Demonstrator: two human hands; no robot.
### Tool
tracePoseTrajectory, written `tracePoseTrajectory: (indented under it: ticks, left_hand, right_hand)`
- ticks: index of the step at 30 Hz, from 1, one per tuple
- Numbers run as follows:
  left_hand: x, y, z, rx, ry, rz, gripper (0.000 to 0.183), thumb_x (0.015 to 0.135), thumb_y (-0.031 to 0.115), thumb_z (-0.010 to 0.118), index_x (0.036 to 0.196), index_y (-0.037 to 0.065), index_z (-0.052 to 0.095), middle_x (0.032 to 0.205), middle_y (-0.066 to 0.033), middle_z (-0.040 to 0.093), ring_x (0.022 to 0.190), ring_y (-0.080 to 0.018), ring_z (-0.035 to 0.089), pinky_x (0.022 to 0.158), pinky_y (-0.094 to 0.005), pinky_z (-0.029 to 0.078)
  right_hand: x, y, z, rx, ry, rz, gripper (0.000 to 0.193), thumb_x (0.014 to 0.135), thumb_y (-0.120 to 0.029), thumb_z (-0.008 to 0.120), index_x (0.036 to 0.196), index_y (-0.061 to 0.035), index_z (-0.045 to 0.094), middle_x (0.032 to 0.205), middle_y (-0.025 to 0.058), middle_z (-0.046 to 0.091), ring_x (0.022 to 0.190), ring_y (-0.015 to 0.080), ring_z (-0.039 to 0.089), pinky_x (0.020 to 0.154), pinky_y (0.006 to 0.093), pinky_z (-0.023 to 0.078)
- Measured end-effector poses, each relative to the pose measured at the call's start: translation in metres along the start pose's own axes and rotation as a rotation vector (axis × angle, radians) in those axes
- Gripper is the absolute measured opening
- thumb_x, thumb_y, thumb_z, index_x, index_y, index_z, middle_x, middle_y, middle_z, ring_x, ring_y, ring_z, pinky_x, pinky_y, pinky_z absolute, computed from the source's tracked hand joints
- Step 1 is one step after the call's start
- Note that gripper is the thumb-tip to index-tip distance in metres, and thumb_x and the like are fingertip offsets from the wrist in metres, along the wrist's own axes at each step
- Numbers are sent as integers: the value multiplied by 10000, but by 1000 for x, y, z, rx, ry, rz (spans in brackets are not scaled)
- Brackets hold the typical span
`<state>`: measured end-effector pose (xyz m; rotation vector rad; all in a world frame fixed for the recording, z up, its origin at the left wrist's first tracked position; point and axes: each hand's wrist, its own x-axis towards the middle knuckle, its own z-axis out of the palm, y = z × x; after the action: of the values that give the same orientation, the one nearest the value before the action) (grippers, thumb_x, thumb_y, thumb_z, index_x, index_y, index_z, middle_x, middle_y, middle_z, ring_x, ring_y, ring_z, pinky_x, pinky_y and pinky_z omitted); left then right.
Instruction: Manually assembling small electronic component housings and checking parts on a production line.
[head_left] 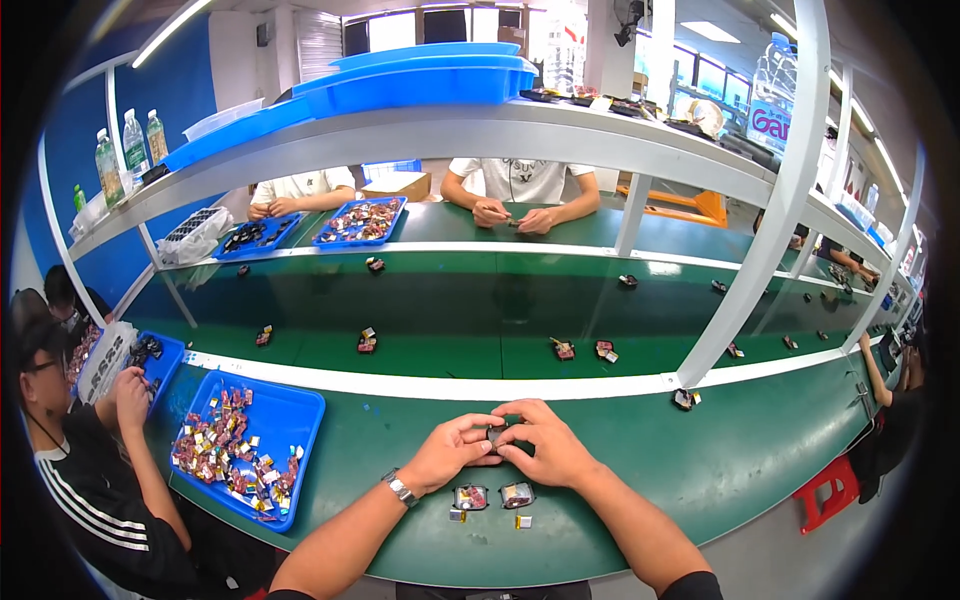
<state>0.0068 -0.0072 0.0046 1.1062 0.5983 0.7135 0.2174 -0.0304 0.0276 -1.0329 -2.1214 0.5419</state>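
My left hand point(455, 452), with a metal-banded watch point(401, 488) on its wrist, and my right hand point(547, 447) meet over the green bench. Between their fingertips is a small dark casing point(494, 436), mostly covered by the fingers. Just below my hands, two open black casings lie side by side, a left one point(470, 497) and a right one point(517, 495), with reddish and silvery parts inside. A small silver-and-yellow battery point(457, 516) lies at the lower edge of the left casing, and another battery point(524, 521) sits below the right one.
A blue tray point(318, 412) heaped with small reddish boards and batteries stands to my left. Beyond a white rail point(420, 386), a green belt point(460, 315) carries scattered small assemblies. A white post point(745, 255) and overhead shelf point(450, 125) stand ahead. Co-workers sit left, right and opposite.
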Motion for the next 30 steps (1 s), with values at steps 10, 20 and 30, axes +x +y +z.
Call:
tracePoseTrajectory:
  ticks: [10, 20, 30]
  left_hand:
    - [2, -5, 0, -67, 19, 21, 338, 991, 72, 530, 1320, 12, 481, 1197, -119, 602, 1120, -212, 618, 995, -370, 533]
    - [2, -9, -3, -124, 1, 48, 334, 1006, 96, 513, 1326, 8, 480, 1222, -123, 587, 1142, -210, 601, 1018, -382, 515]
    - [3, -14, -9, -130, -9, 72, 321, 995, 93, 541, 1304, 17, 497, 1198, -119, 604, 1134, -213, 607, 1010, -390, 520]
  right_hand:
    - [-7, -2, 13, -15, 173, 1, 116, 822, -116, 702, 932, -87, 722, 1225, 69, 607, 1187, 274, 533, 959, 381, 472]
    - [-6, -2, 21, 45, 230, 36, 140, 808, -97, 712, 945, -88, 734, 1205, 70, 620, 1137, 279, 552, 931, 377, 482]
    - [-7, 1, 29, 92, 276, 55, 167, 783, -77, 734, 945, -108, 758, 1183, 68, 657, 1124, 265, 586, 939, 368, 499]
